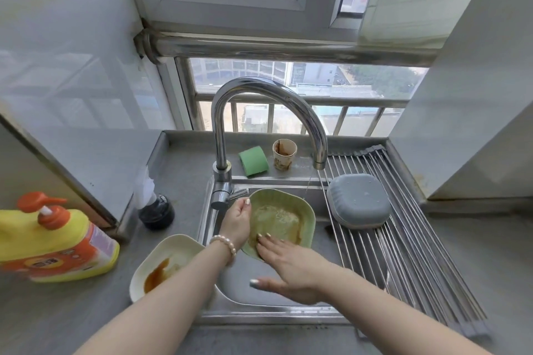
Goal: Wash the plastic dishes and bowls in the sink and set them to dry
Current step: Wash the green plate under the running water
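A green plastic bowl (284, 212), smeared brown inside, is tilted over the steel sink (288, 310). My left hand (237, 219) grips its left rim. My right hand (288, 265) is flat, its straight fingers rubbing the bowl's inner lower side. A thin stream of water falls from the faucet (318, 163) spout just right of the bowl. A cream bowl (161, 256) with brown sauce sits on the counter left of the sink, partly behind my left forearm. A grey-blue bowl (359, 200) lies upside down on the roll-up drying rack (409, 253).
A yellow and orange detergent pump bottle (54, 239) stands at the left. Behind the sink are a green sponge (253, 164) and a stained paper cup (284, 154). A black bottle with a white top (155, 207) stands near the faucet base.
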{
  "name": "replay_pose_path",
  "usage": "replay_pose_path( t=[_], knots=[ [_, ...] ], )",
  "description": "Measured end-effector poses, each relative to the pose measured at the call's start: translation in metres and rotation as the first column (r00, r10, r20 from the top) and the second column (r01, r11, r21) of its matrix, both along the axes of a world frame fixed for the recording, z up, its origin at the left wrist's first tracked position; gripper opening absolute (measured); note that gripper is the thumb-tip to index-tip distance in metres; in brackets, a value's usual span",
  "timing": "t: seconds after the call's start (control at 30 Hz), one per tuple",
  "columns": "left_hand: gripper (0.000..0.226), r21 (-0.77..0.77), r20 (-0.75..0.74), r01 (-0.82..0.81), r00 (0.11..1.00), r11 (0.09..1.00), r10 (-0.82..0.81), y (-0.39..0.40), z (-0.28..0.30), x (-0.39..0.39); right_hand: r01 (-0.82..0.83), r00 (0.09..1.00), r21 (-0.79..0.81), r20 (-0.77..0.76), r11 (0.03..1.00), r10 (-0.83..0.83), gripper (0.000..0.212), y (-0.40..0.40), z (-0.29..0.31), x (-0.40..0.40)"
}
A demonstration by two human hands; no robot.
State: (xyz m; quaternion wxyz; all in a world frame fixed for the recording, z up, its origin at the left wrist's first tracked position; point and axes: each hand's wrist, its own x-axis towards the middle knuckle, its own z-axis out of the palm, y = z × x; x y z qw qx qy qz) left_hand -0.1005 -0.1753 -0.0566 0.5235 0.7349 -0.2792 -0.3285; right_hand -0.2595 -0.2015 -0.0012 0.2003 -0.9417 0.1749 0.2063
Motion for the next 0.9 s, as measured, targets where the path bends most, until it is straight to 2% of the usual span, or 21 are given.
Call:
replay_pose_path(
  t=[0.03, 0.13, 0.2, 0.3, 0.4, 0.43, 0.5, 0.57, 0.6, 0.7, 0.73, 0.8, 0.83, 0.9],
  knots=[
    [0.027, 0.009, 0.012, 0.001, 1.0, 1.0, -0.001, 0.002, 0.0, 0.003, -0.011, 1.0, -0.02, -0.013, 1.0, 0.01, 0.117, 0.0, 0.004, -0.006],
    [0.024, 0.011, -0.01, 0.024, 1.0, 1.0, -0.024, 0.004, -0.003, -0.002, 0.073, 0.997, -0.231, -0.023, 0.97, -0.08, 0.125, -0.019, 0.0, -0.009],
    [0.024, 0.001, -0.022, -0.017, 1.0, 1.0, 0.017, 0.003, -0.005, -0.008, 0.075, 0.997, -0.205, -0.003, 0.976, -0.077, 0.126, -0.013, 0.0, -0.001],
    [0.026, -0.014, -0.024, -0.071, 0.997, 0.997, 0.07, 0.003, -0.007, -0.004, -0.004, 1.0, -0.06, 0.003, 0.998, 0.004, 0.118, 0.0, 0.004, 0.001],
    [0.028, -0.007, -0.043, -0.059, 0.997, 0.998, 0.058, 0.006, -0.007, -0.003, 0.11, 0.994, -0.265, 0.007, 0.958, -0.112, 0.119, -0.017, 0.008, -0.003],
    [0.027, -0.004, -0.05, -0.055, 0.997, 0.998, 0.055, 0.004, -0.005, -0.007, 0.131, 0.991, -0.276, -0.001, 0.952, -0.136, 0.121, -0.017, 0.009, -0.001],
    [0.027, -0.023, -0.07, -0.076, 0.995, 0.997, 0.074, 0.001, -0.003, -0.013, 0.075, 0.997, -0.157, 0.015, 0.985, -0.074, 0.12, -0.005, 0.009, 0.008],
    [0.025, -0.047, -0.085, -0.087, 0.993, 0.995, 0.083, 0.0, -0.001, -0.014, 0.0, 0.999, -0.008, 0.053, 1.0, 0.0, 0.105, 0.007, 0.009, 0.008],
    [0.023, -0.049, -0.078, -0.079, 0.994, 0.996, 0.075, 0.002, -0.001, -0.012, -0.002, 0.999, -0.008, 0.043, 1.0, 0.003, 0.099, 0.005, 0.009, 0.004],
    [0.025, -0.04, -0.081, -0.085, 0.993, 0.996, 0.082, 0.007, -0.003, -0.01, 0.104, 0.993, -0.259, -0.031, 0.96, -0.116, 0.111, -0.018, 0.01, -0.008],
    [0.027, -0.033, -0.089, -0.084, 0.993, 0.996, 0.08, 0.007, -0.001, -0.014, 0.138, 0.986, -0.298, -0.046, 0.944, -0.159, 0.116, -0.023, 0.008, -0.007],
    [0.028, -0.058, -0.191, -0.075, 0.98, 0.996, 0.063, 0.004, 0.002, -0.025, 0.213, 0.97, -0.262, -0.057, 0.941, -0.235, 0.126, -0.027, 0.003, 0.004],
    [0.028, -0.072, -0.264, -0.088, 0.962, 0.994, 0.067, 0.001, 0.004, -0.029, 0.233, 0.969, -0.203, -0.035, 0.951, -0.245, 0.124, -0.026, 0.002, 0.01],
    [0.028, -0.082, -0.361, -0.138, 0.927, 0.987, 0.1, 0.001, 0.01, -0.033, 0.174, 0.985, -0.058, 0.026, 0.983, -0.172, 0.102, -0.018, 0.001, 0.017]
  ],
)
